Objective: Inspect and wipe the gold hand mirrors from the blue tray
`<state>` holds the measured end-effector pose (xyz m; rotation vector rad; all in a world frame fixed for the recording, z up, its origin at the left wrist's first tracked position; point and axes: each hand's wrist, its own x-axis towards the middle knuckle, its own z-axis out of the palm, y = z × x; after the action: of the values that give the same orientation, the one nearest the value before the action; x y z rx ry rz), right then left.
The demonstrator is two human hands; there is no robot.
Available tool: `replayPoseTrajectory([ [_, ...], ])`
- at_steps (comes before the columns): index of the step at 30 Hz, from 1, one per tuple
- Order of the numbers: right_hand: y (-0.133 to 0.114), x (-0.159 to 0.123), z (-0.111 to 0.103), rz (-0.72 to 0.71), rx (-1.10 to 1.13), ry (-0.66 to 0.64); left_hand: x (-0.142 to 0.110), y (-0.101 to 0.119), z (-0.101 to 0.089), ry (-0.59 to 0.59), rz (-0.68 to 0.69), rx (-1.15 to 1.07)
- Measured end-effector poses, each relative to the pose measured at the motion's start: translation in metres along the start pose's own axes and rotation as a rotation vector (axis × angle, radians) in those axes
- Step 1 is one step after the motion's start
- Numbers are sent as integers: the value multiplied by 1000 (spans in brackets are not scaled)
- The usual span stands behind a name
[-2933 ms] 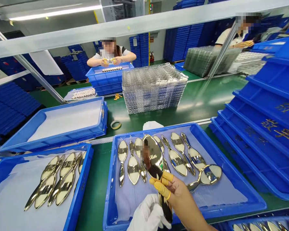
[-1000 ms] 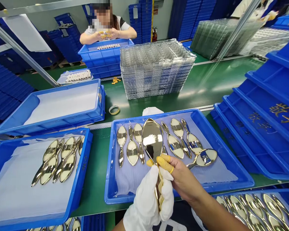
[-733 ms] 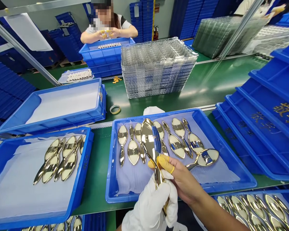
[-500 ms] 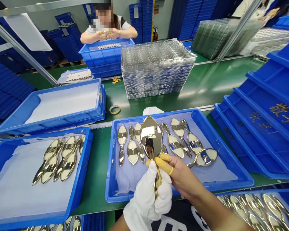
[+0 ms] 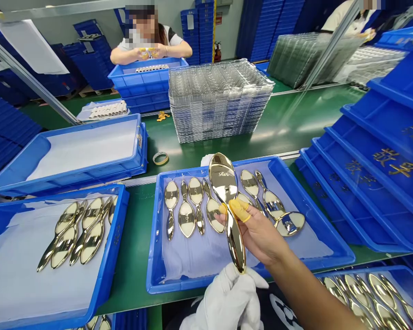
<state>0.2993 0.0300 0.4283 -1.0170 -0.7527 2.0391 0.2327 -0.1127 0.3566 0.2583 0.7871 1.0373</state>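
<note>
My right hand (image 5: pixel 258 231), with yellow finger cots on thumb and fingertip, pinches the neck of a shiny gold hand-mirror piece (image 5: pixel 227 201) held upright over the middle blue tray (image 5: pixel 330 238). My left hand (image 5: pixel 229 300), in a white cloth glove, sits just below the handle's tip, loosely curled and not gripping it. Several more gold pieces (image 5: pixel 187 213) lie in a row on the pale cloth in that tray.
A left blue tray (image 5: pixel 113 247) holds several gold pieces (image 5: pixel 77 231). Behind it is a tray lined in white (image 5: pixel 86 149). A tape roll (image 5: pixel 160 158), stacked clear blister trays (image 5: pixel 220 98) and stacked blue trays (image 5: pixel 375 169) surround them. A person (image 5: pixel 147 39) works opposite.
My gloved left hand has let go of the handle and dropped below it. My right hand has raised and tilted the gold piece further over the tray.
</note>
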Motion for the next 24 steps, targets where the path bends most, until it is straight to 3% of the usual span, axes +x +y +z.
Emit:
replayPoseTrajectory([
  [2,1,-1,1,8,-4,-2,2,9,7,-56,12,-70],
  [6,3,-2,2,18,6,5,3,24,12,-147,175,-249],
  [8,5,-2,2,10,11,10,2,26,10,-156,164,-313],
  [14,12,3,-1,27,20,0,-3,25,-1,-92,67,-292],
  [19,11,2,1,55,-24,-16,-10,34,5,-39,42,-251],
  [24,15,-3,3,61,-144,-59,4,37,5,80,96,-201],
])
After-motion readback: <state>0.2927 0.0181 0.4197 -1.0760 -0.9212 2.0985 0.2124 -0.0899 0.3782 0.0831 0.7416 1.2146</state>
